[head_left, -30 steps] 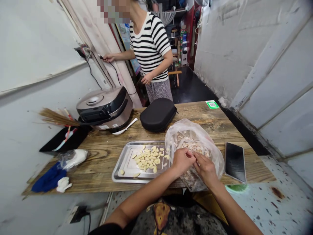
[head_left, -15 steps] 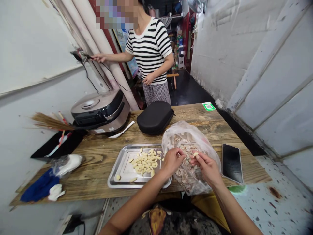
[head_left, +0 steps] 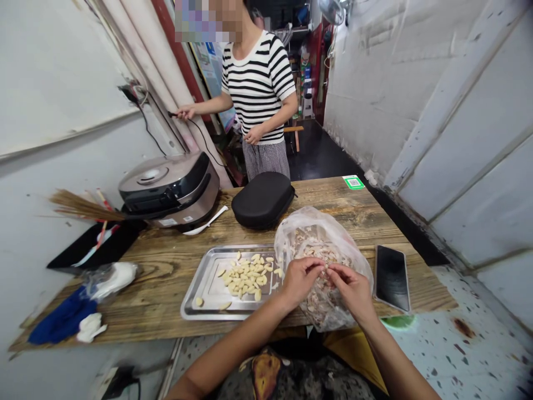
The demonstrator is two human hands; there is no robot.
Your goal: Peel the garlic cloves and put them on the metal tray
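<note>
My left hand (head_left: 300, 279) and my right hand (head_left: 350, 288) meet over the open mouth of a clear plastic bag (head_left: 322, 244) full of garlic skins and cloves. Both hands pinch a small garlic clove (head_left: 327, 268) between their fingertips. Just left of my left hand lies a steel tray (head_left: 208, 289) with several peeled cloves (head_left: 245, 276) piled near its middle. The bag stands at the table's near edge.
A phone (head_left: 391, 276) lies right of the bag. A black case (head_left: 262, 199), a rice cooker (head_left: 169, 189) and a white spoon (head_left: 207, 220) sit further back on the wooden table (head_left: 166, 266). A person in a striped shirt (head_left: 258, 83) stands beyond, one hand on a cord (head_left: 183, 113).
My two hands, apart half a second ago, have come together on the clove. The person behind has drawn their hand back from the wall socket, still on the cord.
</note>
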